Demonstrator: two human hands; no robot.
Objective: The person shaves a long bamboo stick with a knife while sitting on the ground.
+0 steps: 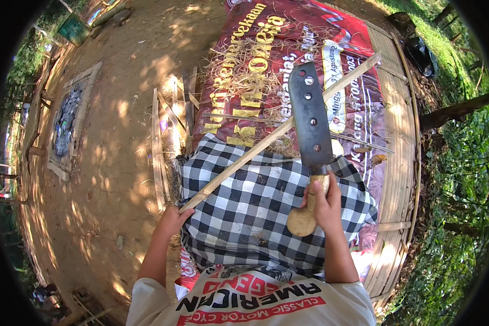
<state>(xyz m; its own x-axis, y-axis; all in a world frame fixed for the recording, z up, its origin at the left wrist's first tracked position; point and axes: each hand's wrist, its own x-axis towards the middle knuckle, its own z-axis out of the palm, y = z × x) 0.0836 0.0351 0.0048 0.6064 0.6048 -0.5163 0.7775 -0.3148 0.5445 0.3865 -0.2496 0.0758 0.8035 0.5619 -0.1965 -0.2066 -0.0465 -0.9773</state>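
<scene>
- I grasped a broad dark blade (309,119) by its wooden handle (301,223) in my right hand (326,205), and gripped the near end of a pale stick (244,162) in my left hand (174,221).
- The stick slanted from my left hand up across the checked cloth (244,204) over my lap, passed behind the blade, and ended over the red banner (361,33). Whether metal touched wood, I could not tell.
- Working the blade on the stick well called, in my judgement, for a shallow angle, light strokes away from my body and a firm hold on the stick.
- I judged that my left fingers belonged out of the edge's path, and my lap too.
- A long stick held at only 1 end might wobble; bracing it would, I thought, have steadied it.
- My right forearm reached forward, the fingers closed round the handle's neck, the rounded knob showing below and to the left.
- My left forearm pointed forward and slightly inward, the hand low at the cloth's left edge.
</scene>
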